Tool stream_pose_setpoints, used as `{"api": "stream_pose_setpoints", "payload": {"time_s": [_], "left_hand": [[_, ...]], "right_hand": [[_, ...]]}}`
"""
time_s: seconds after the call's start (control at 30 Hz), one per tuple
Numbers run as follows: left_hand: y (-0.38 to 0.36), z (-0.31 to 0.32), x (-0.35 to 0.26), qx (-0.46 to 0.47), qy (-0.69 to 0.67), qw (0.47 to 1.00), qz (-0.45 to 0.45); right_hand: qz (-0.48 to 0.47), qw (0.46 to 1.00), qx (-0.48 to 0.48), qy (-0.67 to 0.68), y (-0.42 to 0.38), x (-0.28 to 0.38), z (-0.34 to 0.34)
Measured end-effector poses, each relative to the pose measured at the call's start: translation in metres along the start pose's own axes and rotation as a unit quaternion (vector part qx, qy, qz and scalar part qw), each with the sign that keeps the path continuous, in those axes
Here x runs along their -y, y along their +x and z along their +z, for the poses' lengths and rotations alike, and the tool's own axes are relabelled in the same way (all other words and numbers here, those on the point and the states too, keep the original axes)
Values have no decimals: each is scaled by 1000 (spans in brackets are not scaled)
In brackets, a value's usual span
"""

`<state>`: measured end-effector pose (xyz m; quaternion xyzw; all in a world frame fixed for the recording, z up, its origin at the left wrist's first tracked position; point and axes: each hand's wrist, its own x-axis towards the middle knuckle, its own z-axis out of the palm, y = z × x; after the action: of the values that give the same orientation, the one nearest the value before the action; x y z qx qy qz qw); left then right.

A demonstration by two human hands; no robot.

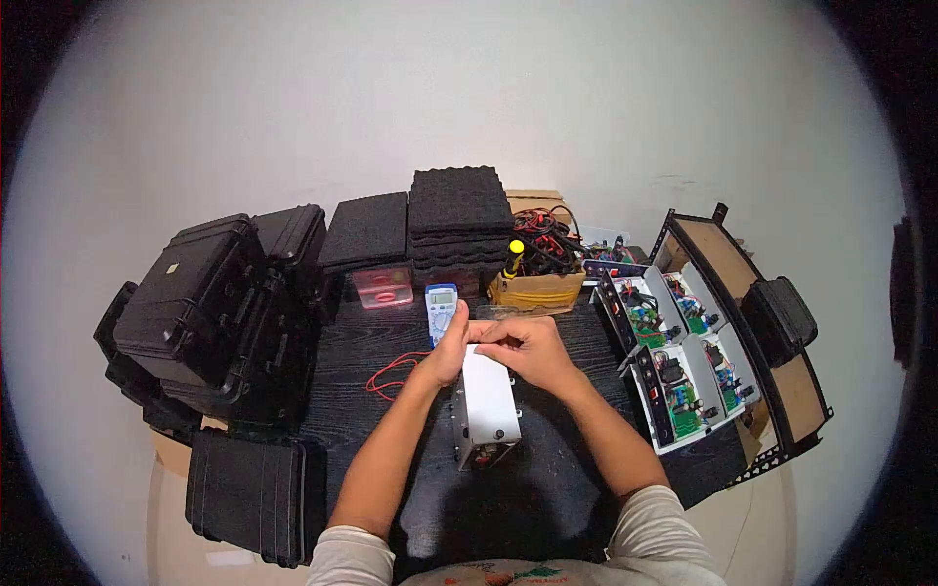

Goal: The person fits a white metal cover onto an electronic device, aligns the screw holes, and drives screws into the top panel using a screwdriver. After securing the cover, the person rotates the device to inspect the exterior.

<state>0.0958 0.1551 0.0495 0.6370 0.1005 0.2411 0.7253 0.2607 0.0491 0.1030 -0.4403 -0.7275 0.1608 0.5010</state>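
Left side: bare counter [337, 356] lies between the black cases [195, 303] and the left forearm [379, 459]; a red lead [381, 375] crosses its inner part. Right side: an open lane runs between the right forearm [614, 439] and the open circuit units [674, 342], which bar passage farther right. Far side: obstructed by the multimeter [443, 305], foam stack [457, 220] and cable carton [537, 293], with a yellow-handled tool [515, 252] projecting above the carton. Centre: the left hand [451, 350] and right hand [532, 350] obstruct the white box's [487, 396] far end; its near end is accessible between the forearms.
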Motion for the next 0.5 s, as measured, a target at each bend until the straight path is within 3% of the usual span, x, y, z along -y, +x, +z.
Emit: {"api": "stream_pose_setpoints", "payload": {"time_s": [0.2, 0.3, 0.4, 0.5], "left_hand": [[-1, 5, -4, -11, 7, 1000, 15], [-3, 11, -8, -34, -3, 999, 7], [-3, 11, -6, -42, -4, 999, 4], [-4, 8, -7, -31, 2, 1000, 5]], "right_hand": [[-62, 997, 2, -42, -1, 8, -7], [-36, 998, 42, -43, -1, 5, -12], [-100, 993, 42, -41, 3, -1, -12], [-79, 993, 57, -73, 6, 11, -14]]}}
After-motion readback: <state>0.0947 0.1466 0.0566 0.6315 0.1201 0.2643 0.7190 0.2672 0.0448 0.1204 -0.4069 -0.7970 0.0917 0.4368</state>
